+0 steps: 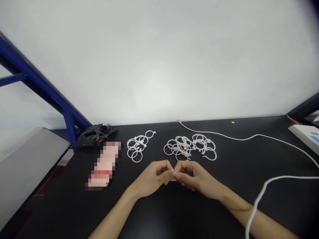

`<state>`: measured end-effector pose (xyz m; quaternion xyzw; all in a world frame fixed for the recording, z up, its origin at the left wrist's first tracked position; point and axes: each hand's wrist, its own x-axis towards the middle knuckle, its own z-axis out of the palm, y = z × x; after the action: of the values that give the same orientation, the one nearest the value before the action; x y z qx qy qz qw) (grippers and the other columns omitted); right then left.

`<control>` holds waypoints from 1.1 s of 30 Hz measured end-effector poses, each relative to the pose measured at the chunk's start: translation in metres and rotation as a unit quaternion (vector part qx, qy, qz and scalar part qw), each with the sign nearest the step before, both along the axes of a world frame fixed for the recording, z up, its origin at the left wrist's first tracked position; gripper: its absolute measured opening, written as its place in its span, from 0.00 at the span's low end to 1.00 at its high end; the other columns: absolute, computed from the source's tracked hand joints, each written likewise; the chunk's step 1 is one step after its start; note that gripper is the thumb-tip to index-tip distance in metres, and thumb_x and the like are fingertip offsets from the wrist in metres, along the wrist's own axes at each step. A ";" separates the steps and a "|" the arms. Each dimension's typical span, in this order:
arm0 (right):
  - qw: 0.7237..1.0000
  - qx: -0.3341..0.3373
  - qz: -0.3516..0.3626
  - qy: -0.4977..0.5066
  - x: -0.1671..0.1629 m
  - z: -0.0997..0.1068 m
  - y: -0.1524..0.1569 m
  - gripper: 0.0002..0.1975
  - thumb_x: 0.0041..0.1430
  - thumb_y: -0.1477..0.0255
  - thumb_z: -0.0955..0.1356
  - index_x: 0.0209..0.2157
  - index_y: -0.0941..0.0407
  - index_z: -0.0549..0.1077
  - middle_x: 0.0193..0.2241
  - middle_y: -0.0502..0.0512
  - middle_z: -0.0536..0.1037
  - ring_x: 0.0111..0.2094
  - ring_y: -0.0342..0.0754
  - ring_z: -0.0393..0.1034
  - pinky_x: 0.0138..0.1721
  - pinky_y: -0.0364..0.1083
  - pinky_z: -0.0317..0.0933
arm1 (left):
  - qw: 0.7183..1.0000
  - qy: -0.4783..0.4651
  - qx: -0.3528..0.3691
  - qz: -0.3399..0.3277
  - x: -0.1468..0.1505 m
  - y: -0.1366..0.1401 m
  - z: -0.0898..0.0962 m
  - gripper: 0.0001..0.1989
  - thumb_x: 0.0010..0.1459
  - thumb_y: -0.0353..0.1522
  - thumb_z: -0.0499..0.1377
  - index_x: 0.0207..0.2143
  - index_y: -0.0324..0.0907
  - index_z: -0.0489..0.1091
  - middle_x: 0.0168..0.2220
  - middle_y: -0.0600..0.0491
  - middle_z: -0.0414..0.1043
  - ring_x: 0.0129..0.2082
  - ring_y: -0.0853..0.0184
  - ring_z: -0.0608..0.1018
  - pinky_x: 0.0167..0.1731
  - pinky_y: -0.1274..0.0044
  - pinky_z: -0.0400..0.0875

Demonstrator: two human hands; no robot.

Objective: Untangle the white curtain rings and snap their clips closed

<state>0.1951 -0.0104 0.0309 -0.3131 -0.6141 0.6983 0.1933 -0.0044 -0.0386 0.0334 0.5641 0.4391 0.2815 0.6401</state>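
My left hand (157, 177) and my right hand (196, 177) meet above the near middle of the black table, fingertips pinched together. Between them they grip a white plastic ring (174, 180); only a small part of it shows below the fingertips, the rest being hidden. Just beyond my right hand lies a loose pile of white plastic rings (184, 145), some with their ends apart. Farther left, beyond my left hand, is a smaller group of white rings (137, 161) that look closed, each with a small tab.
A pixelated pink object (106, 166) and crumpled black plastic (96, 134) lie at left. A white cable (219, 134) runs along the back right; another cable (264, 187) crosses over my right forearm. A white device (305, 136) stands at the right edge. Blue frame (50, 94) borders the left.
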 end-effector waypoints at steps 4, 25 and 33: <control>0.997 -0.021 0.061 0.034 -0.001 0.001 -0.004 0.19 0.57 0.57 0.70 0.27 0.59 0.66 0.23 0.46 0.66 0.22 0.37 0.51 0.23 0.40 0.46 | 0.997 -0.014 0.045 -0.056 0.004 -0.003 -0.002 0.30 0.57 0.56 0.53 0.20 0.38 0.64 0.19 0.59 0.58 0.19 0.76 0.57 0.20 0.80 0.48; 0.998 0.008 0.055 0.009 -0.004 0.003 -0.005 0.23 0.59 0.52 0.67 0.24 0.57 0.61 0.21 0.43 0.58 0.23 0.38 0.48 0.24 0.42 0.44 | 0.997 -0.001 0.061 -0.056 0.008 -0.004 0.003 0.28 0.59 0.53 0.52 0.20 0.39 0.58 0.20 0.60 0.50 0.22 0.75 0.53 0.22 0.78 0.46; 0.998 0.039 0.051 -0.006 -0.003 0.001 -0.005 0.25 0.59 0.50 0.65 0.23 0.56 0.59 0.21 0.44 0.58 0.23 0.38 0.49 0.24 0.42 0.45 | 0.998 -0.005 0.052 -0.040 0.009 -0.003 -0.003 0.28 0.59 0.53 0.53 0.20 0.39 0.60 0.20 0.59 0.52 0.21 0.74 0.55 0.22 0.78 0.48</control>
<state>0.1922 -0.0155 0.0315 -0.2778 -0.6572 0.6808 0.1656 0.0047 -0.0419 0.0300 0.6125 0.3978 0.2806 0.6228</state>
